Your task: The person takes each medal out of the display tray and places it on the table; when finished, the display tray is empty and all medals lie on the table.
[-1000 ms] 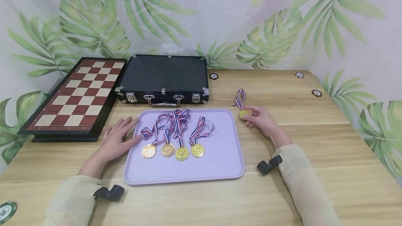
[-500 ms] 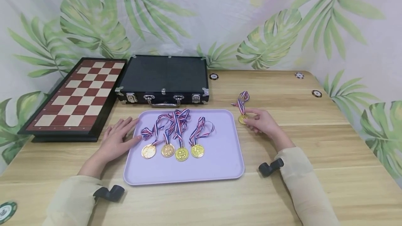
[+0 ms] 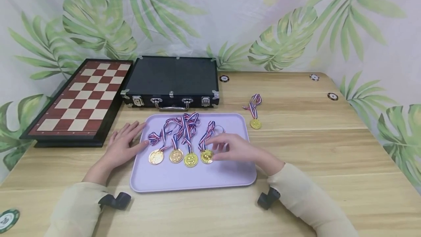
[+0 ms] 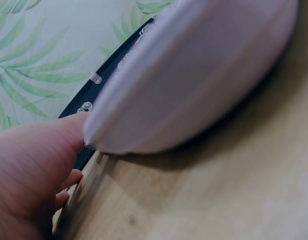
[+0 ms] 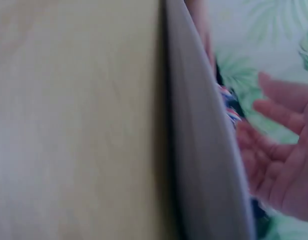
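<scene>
Wooden tabletop (image 3: 329,149); medal discs (image 3: 190,160) in head view only

A dark chip (image 3: 224,78) just right of the black case (image 3: 171,76) says 100. A green chip (image 3: 9,221), far in front of the case and left, says 20.

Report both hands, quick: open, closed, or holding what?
Left hand: open, holding nothing, at the tray's left edge.
Right hand: open over the tray, holding nothing, close by its rightmost medal.
</scene>
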`<state>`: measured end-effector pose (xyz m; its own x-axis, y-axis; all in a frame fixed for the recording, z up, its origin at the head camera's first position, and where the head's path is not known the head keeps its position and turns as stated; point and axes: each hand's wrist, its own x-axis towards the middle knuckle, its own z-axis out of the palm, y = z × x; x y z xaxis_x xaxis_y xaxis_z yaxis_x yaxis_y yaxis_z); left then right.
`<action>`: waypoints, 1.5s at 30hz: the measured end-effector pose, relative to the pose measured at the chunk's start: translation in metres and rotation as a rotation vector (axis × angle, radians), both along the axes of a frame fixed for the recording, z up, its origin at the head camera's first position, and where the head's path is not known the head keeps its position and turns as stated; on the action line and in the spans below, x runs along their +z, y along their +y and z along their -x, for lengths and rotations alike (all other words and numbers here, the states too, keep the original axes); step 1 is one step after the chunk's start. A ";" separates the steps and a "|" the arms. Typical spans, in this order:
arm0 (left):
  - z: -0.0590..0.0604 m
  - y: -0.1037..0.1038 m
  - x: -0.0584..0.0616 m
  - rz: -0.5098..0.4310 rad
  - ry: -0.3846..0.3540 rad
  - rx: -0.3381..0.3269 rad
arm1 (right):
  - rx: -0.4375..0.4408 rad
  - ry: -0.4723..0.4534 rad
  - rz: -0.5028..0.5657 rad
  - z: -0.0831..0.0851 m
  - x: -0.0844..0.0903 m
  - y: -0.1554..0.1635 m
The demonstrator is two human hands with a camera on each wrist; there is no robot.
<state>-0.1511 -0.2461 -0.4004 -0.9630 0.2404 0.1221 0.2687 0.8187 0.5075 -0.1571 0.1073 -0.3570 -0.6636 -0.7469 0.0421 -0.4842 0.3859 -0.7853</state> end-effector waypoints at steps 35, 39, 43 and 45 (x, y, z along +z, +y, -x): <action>0.002 0.002 0.004 0.002 -0.014 0.002 | -0.045 0.292 -0.386 -0.011 -0.015 -0.020; 0.002 0.002 0.004 0.005 -0.015 0.007 | -0.043 0.248 -0.390 -0.010 -0.014 -0.020; 0.001 0.002 0.003 0.007 -0.019 0.010 | -0.046 0.201 -0.385 -0.007 -0.013 -0.019; 0.001 0.002 0.003 0.007 -0.019 0.011 | -0.045 0.198 -0.373 -0.006 -0.015 -0.018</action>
<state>-0.1518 -0.2444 -0.3975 -0.9677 0.2304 0.1024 0.2501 0.8252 0.5064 -0.1516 0.0890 -0.3716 -0.7020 -0.7057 -0.0957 -0.5880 0.6501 -0.4813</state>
